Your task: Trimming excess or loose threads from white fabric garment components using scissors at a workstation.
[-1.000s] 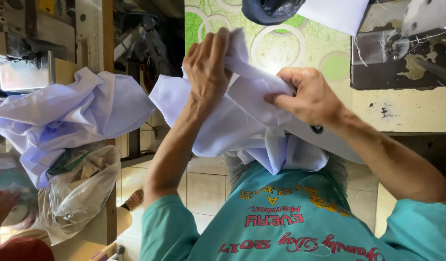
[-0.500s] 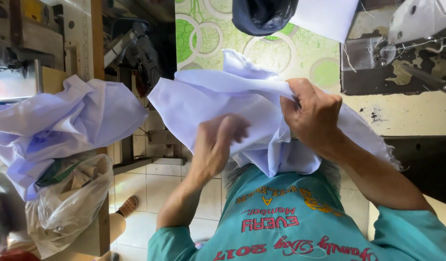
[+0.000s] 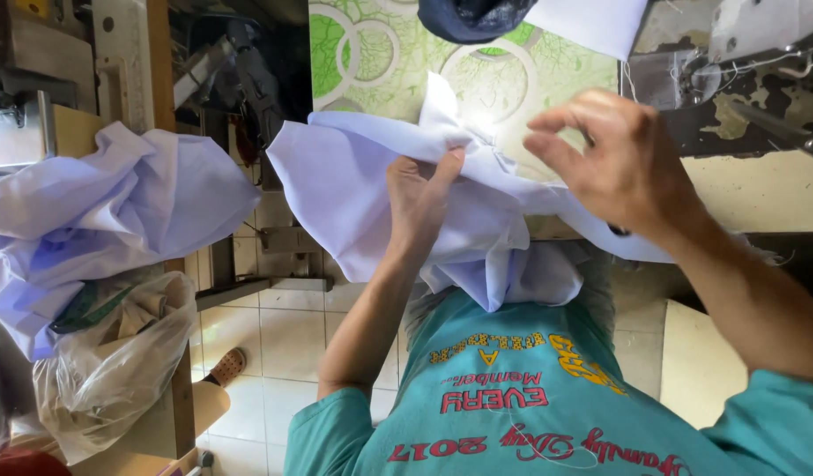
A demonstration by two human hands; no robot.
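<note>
left hand [image 3: 417, 198] grip shut (fingers curled) | right hand [image 3: 619, 159] open

A left hand [image 3: 421, 196] is gripping a bunched pale lilac cloth [image 3: 353, 198], its fingers closing on a fold near the middle, while the right hand [image 3: 619, 159] is hovering just beside the cloth with fingers spread and holding nothing. The cloth is hanging over a teal shirt [image 3: 530, 397] and lying against a green-patterned surface [image 3: 371, 62]. Another crumpled lilac cloth [image 3: 98, 220] is sitting well apart at the side, above a clear plastic bag [image 3: 115, 370].
</note>
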